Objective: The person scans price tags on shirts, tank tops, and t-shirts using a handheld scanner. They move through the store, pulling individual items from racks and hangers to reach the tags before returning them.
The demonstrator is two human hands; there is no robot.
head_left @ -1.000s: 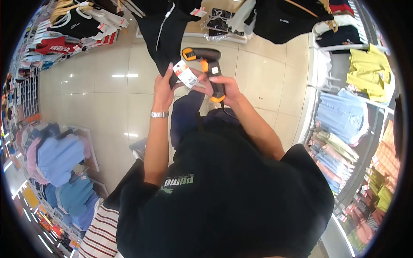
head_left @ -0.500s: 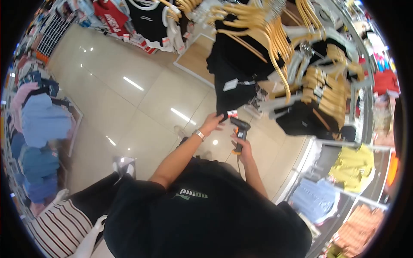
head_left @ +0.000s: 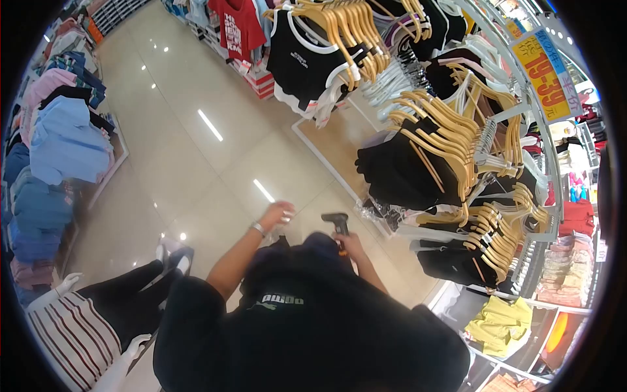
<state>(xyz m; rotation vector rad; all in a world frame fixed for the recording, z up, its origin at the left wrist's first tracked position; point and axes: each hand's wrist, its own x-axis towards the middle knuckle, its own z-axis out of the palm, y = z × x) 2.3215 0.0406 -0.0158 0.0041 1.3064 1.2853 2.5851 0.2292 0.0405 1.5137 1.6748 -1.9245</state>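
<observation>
My left hand (head_left: 279,213), with a watch on its wrist, hangs over the tiled floor, its fingers loosely bent and nothing visible in them. To its right, my right hand (head_left: 351,245) is wrapped round the grip of a black and orange handheld scanner (head_left: 336,220). The scanner's head points up and to the left. Black garments (head_left: 408,168) on wooden hangers hang beyond the scanner, touched by neither hand.
A rack with hangers (head_left: 486,251) and a price sign (head_left: 547,75) stand at the right. Folded yellow clothes (head_left: 499,326) lie on a lower shelf. Folded blue clothes (head_left: 72,140) are at the left, above a mannequin in a striped top (head_left: 78,330).
My left hand has let go of the black garment and moved down and left. My right hand has lowered with the scanner. The view has shifted, showing more of the rack.
</observation>
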